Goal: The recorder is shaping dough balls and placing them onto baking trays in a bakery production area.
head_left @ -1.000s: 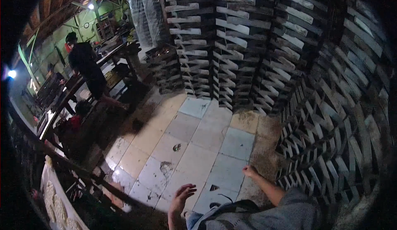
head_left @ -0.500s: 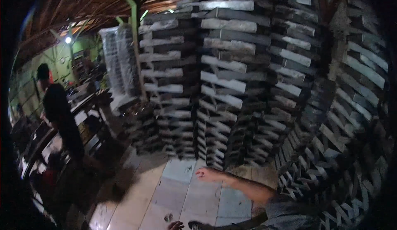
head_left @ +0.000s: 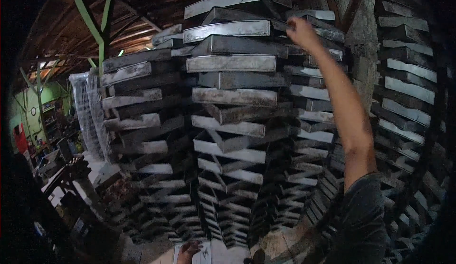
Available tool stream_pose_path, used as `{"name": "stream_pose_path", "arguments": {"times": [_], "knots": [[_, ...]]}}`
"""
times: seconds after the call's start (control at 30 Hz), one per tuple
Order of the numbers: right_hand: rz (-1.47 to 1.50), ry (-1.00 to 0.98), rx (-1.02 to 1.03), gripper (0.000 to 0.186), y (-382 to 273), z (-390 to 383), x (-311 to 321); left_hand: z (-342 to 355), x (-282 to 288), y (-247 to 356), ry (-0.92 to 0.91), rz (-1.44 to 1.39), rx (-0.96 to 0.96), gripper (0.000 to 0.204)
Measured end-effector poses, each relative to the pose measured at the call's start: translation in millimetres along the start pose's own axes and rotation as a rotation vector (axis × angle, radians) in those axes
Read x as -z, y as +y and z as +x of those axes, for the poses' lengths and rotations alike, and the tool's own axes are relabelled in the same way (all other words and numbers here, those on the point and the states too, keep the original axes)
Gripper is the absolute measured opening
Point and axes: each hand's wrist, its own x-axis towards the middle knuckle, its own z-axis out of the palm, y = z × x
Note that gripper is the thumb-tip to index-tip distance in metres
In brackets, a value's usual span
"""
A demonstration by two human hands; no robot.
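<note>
Tall stacks of shallow rectangular metal trays stand in front of me, laid crosswise in alternating layers. My right arm is raised, and my right hand (head_left: 302, 30) is at the upper right side of the middle stack (head_left: 231, 63), close to the upper trays of the stack behind it (head_left: 311, 92). Its fingers look bent but are smeared, so I cannot tell whether they touch a tray. Low at the bottom edge, my left hand (head_left: 190, 250) hangs over the floor with loosely curled fingers apart and nothing visible in it.
More tray stacks rise at the left (head_left: 137, 98) and the far right (head_left: 409, 86). A plastic-wrapped stack (head_left: 86, 107) stands beside a green post (head_left: 101, 50). A dark work table (head_left: 64, 174) is at the left. Pale floor tiles (head_left: 228, 253) show below.
My right hand has risen from low over the floor to the upper trays. The view has tilted up and turned right, and the person at the left is no longer visible.
</note>
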Motion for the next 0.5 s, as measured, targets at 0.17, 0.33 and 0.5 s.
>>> {"name": "stream_pose_path", "arguments": {"times": [0.17, 0.33, 0.5], "knots": [[-0.097, 0.261, 0.093, 0.039, 18.5, 99.1, -14.0, 120.1, -3.4, -19.1, 0.010, 0.033, 0.055, 0.045], [0.095, 0.186, -0.377, 0.054, -8.5, 160.5, -36.6, 201.4, 12.3, -19.5, 0.058, 0.352, -0.057, 0.038], [0.070, 0.247, -0.333, 0.073, 33.8, 218.3, -70.7, 277.8, 15.9, -45.2, -0.003, 0.802, -0.211, 0.031]]}}
